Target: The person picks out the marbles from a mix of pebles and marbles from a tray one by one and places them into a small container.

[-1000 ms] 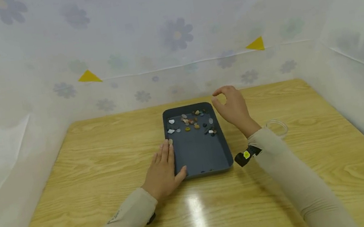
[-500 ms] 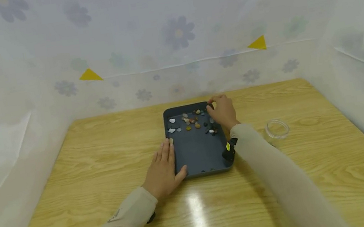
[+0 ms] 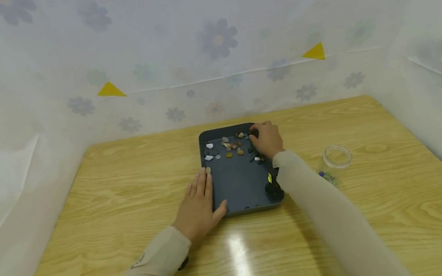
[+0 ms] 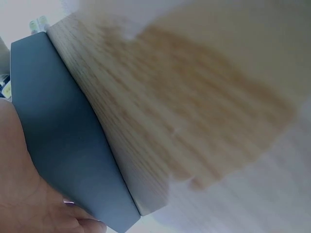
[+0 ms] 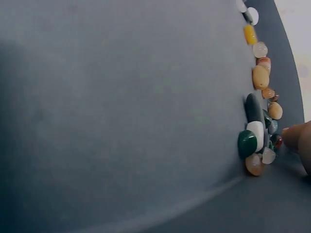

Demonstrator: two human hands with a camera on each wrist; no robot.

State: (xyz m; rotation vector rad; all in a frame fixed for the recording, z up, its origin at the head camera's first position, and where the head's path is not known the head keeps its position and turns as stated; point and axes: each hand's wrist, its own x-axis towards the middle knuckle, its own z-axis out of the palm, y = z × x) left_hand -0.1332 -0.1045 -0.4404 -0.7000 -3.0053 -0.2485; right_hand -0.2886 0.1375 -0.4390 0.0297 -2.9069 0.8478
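Note:
A dark grey tray [image 3: 239,188] lies on the wooden table, with several small polished stones [image 3: 234,146] spread over its far half. My left hand [image 3: 197,207] rests along the tray's left edge with straight fingers, the thumb over the near corner. A pale stone [image 3: 208,171] lies at its fingertips. Over the tray's far right corner, my right hand [image 3: 268,140] reaches down with bent fingers. In the right wrist view, a fingertip [image 5: 296,137] is beside a dark red stone [image 5: 276,141]. Whether the fingers pinch anything is hidden.
To the right of the tray, a clear ring-shaped item [image 3: 337,156] lies on the table [image 3: 132,181]. Small blue and green glassy pieces [image 3: 327,176] show beside my right sleeve [image 3: 322,204]. Flowered white sheeting [image 3: 146,48] surrounds the table's back and sides.
My right hand has moved left and down from beyond the tray's right edge to its far right corner. The glassy pieces have come into view beside the sleeve. My left hand stays put.

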